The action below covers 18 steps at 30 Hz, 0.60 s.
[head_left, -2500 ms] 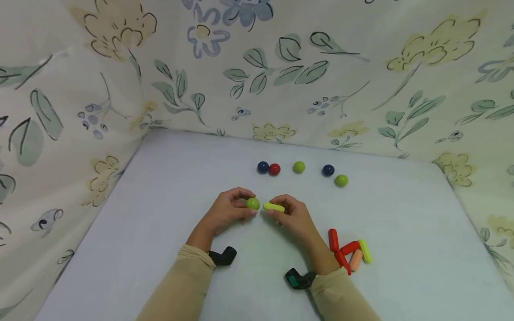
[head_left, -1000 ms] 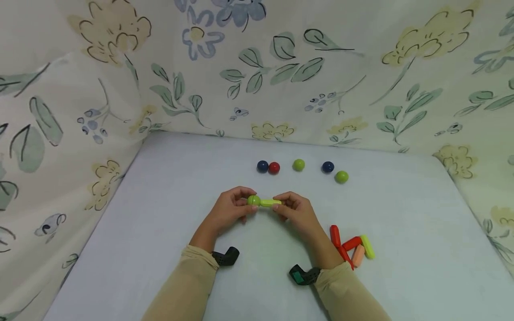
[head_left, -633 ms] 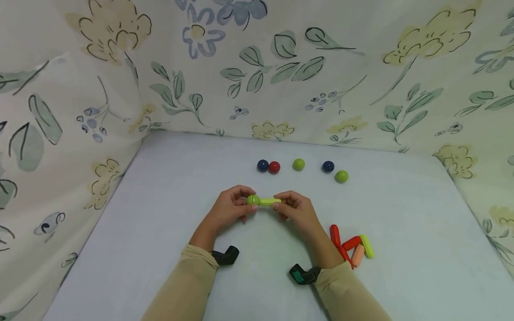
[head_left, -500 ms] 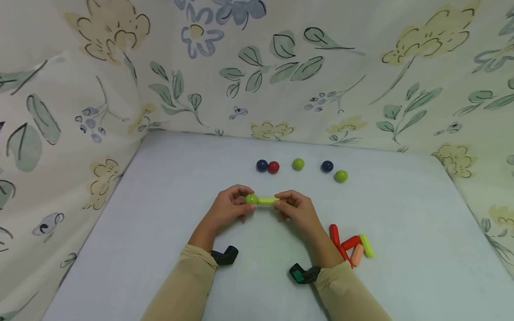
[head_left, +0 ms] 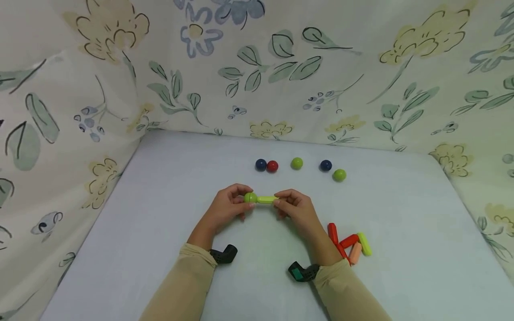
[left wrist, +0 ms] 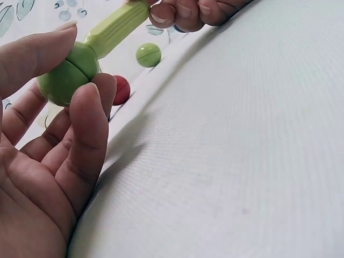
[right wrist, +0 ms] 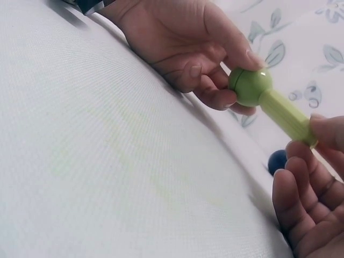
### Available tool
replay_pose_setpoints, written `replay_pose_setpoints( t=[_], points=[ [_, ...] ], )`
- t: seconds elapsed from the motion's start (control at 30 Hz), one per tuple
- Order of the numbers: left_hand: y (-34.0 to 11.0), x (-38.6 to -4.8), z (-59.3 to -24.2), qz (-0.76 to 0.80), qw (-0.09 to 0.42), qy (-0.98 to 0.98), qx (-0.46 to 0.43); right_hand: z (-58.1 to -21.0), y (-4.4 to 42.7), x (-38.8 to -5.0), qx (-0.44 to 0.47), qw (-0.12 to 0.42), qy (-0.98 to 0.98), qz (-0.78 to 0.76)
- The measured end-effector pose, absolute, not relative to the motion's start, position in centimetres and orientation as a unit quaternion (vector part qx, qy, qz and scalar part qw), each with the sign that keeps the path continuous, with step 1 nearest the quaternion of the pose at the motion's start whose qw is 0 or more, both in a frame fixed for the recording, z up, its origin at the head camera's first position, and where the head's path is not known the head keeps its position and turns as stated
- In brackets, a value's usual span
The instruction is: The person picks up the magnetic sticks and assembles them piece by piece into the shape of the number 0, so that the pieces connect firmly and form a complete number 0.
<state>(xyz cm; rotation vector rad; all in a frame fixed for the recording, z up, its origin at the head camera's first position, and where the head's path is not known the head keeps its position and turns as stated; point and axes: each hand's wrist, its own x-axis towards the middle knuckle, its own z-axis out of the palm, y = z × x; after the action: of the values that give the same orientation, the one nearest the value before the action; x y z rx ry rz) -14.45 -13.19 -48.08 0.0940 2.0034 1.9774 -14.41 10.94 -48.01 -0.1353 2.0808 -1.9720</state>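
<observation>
My left hand (head_left: 226, 208) pinches a green ball (head_left: 250, 198) between thumb and fingers. A yellow-green ribbed stick (head_left: 266, 199) touches the ball's right side, and my right hand (head_left: 299, 211) pinches its far end. In the left wrist view the ball (left wrist: 69, 74) shows a seam line, and the stick (left wrist: 115, 29) runs from it up to the right hand's fingers. The right wrist view shows the ball (right wrist: 250, 86) and stick (right wrist: 286, 115) end to end in one line, held above the white surface.
Behind the hands lie a blue ball (head_left: 261, 165), a red ball (head_left: 272, 166), a green ball (head_left: 297, 163), another blue ball (head_left: 325, 165) and another green ball (head_left: 339, 174). Red sticks (head_left: 332, 233), an orange stick (head_left: 355, 253) and a yellow-green stick (head_left: 364, 244) lie beside the right forearm.
The stick, earlier apart from the ball and gripped along its length, has come against the ball's right side. My right hand now holds it farther back, at its right end.
</observation>
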Motion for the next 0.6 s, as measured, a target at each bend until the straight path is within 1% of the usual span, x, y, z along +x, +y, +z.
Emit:
replay_pose_setpoints(
  t=[0.27,0.5,0.6],
  points=[
    [-13.24,-14.46,-48.15,0.691,0.167,0.702,0.028,-47.66,10.84,-14.39,-0.044,0.146,0.72,-0.677],
    [-13.4,-14.79,-48.41,0.701,0.148,0.697,0.033,-47.7,10.78,-14.57,-0.061,0.142,0.721,-0.675],
    [-13.5,-14.89,-48.49,0.71,0.145,0.689,0.023,-47.95,10.95,-14.57,-0.046,0.15,0.724,-0.672]
  ],
)
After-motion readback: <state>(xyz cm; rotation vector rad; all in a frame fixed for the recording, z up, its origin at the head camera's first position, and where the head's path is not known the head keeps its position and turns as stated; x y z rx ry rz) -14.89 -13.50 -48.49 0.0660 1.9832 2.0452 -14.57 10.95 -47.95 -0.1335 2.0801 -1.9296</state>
